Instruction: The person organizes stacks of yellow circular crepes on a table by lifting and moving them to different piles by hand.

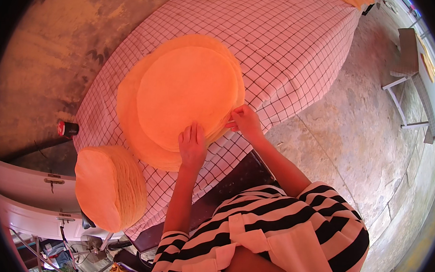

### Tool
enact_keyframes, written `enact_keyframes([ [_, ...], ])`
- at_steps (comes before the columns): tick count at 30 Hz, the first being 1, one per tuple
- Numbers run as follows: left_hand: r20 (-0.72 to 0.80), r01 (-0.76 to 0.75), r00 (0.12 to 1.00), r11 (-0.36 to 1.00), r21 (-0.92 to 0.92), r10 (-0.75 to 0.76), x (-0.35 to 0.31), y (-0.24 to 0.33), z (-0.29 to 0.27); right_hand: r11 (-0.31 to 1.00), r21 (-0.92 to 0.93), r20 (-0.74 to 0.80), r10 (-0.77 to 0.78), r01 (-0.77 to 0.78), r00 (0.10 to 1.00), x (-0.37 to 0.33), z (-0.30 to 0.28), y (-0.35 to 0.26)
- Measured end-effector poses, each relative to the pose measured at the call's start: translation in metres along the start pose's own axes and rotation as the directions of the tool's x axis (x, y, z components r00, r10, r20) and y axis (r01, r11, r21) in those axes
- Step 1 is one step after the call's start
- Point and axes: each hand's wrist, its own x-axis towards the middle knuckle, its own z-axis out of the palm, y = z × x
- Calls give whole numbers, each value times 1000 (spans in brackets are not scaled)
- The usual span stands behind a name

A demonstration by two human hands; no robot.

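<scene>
Thin, round orange sheets (129,100) lie overlapping on a checked, creased cloth (302,56). The left hand (192,143) rests with straight, unclenched fingers on the smooth top sheet (186,91); the right hand (246,121) curls its fingers at the rim, whether pinching I cannot tell. A taller, ridge-sided stack (110,187) stands nearby, lower left.

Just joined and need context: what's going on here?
A person is handling a pile of thin round sheets on a checked tablecloth. The left hand lies with fingertips on the top sheet; the right hand is at the pile's right edge, its grip unclear. A taller stack of similar sheets stands to the left, nearer the person.
</scene>
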Motion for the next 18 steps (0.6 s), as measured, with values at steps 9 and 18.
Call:
enact_keyframes([
  [9,-15,21,1000,1000,16,-20,-5,3,4,736,-584,-49,-453,343,890,-9,-1,6],
  [18,-27,46,999,999,-7,-46,-3,4,1,806,-486,-74,-424,339,902,-15,8,8],
])
